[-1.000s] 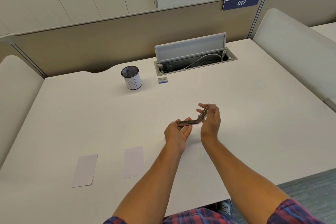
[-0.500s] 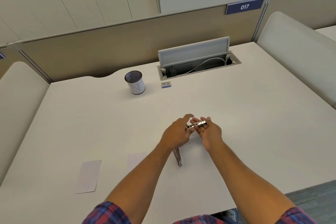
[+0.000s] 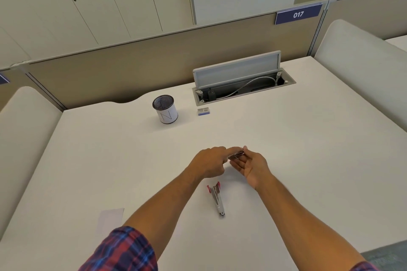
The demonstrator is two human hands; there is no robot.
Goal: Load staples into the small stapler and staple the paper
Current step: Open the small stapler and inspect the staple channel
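Note:
A small metal stapler [image 3: 217, 199] with red ends lies on the white desk [image 3: 308, 160], between my forearms and apart from both hands. Above it my right hand [image 3: 253, 166] is palm up, with a small dark metal piece [image 3: 236, 154] resting on its fingers. My left hand [image 3: 209, 164] is palm down, its fingertips on the same piece. What the piece is I cannot tell. A white paper slip [image 3: 111, 218] lies at the near left, partly hidden by my checked sleeve. A small blue and white staple box [image 3: 203, 111] sits at the back.
A mesh pen cup [image 3: 165, 109] stands at the back left of the staple box. Behind the box an open cable tray [image 3: 242, 88] has its lid raised. Padded dividers run along both sides, and the desk's front edge is at the lower right.
A second ago both hands held a dark thing bent open above the desk. Now the stapler lies on the desk and my hands are closer together on a small metal piece.

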